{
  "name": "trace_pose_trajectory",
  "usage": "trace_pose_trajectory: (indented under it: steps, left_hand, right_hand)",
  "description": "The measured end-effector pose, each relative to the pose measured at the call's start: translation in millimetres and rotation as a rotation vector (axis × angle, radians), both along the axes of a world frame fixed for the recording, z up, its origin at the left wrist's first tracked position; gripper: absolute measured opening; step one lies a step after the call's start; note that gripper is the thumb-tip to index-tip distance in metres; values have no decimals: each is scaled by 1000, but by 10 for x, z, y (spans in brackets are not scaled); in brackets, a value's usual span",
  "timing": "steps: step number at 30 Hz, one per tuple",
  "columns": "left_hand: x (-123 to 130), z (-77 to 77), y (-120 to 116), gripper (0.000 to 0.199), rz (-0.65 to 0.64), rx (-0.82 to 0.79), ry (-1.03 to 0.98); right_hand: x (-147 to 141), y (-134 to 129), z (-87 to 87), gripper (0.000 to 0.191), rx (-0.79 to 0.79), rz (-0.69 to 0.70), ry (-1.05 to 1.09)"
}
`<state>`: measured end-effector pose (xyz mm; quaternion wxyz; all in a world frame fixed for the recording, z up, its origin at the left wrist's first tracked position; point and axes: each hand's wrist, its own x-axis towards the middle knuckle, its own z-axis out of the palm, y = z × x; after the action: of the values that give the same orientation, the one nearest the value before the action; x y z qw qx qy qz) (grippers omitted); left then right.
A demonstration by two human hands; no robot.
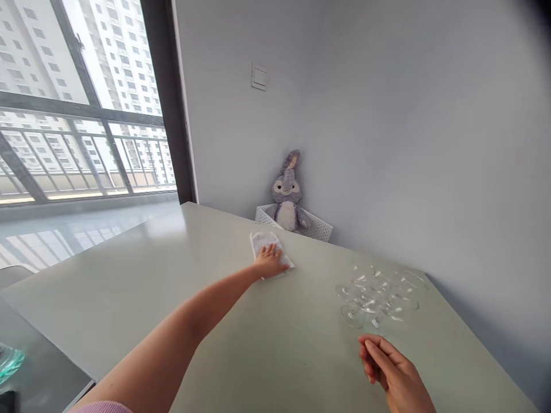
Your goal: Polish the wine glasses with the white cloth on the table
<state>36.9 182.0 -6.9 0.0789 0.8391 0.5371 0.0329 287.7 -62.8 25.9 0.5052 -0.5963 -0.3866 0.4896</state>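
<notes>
My left hand [270,261] reaches far across the pale table [241,344] and lies flat on a folded white cloth [262,238], fingers spread. The cloth rests on the tabletop, its edges showing around the palm. My right hand [394,370] is above the table at the lower right, thumb and fingers drawn together, with nothing visible between them. Just beyond it stands a tight cluster of several clear glasses [369,301]. Some round bases or rims show, but their exact shapes are hard to make out.
A plush rabbit [286,198] sits in a white perforated basket [321,228] at the table's far edge, against the wall corner. At lower left, a greenish glass item [9,362] rests on a lower grey surface [38,350]. Large windows [86,126] are on the left.
</notes>
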Motion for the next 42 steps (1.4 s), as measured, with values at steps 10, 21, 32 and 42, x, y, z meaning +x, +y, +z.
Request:
trace_pose_trajectory:
  steps: [10,21,32,42]
  left_hand:
    - [-1936,147,437,77,657,15,25]
    - [-3279,319,-276,85,1109,-24,37]
    - [-3146,236,-808,72,1031,19,80]
    - [-1802,1,-1212,63,472,83,175]
  right_hand:
    - [31,65,-134,36,-60,27,-53]
    - [-86,56,-85,36,-41,62,-124]
    - [-435,-48,-52,33,90,321,-262]
    - [-789,-246,207,43,182,490,-146]
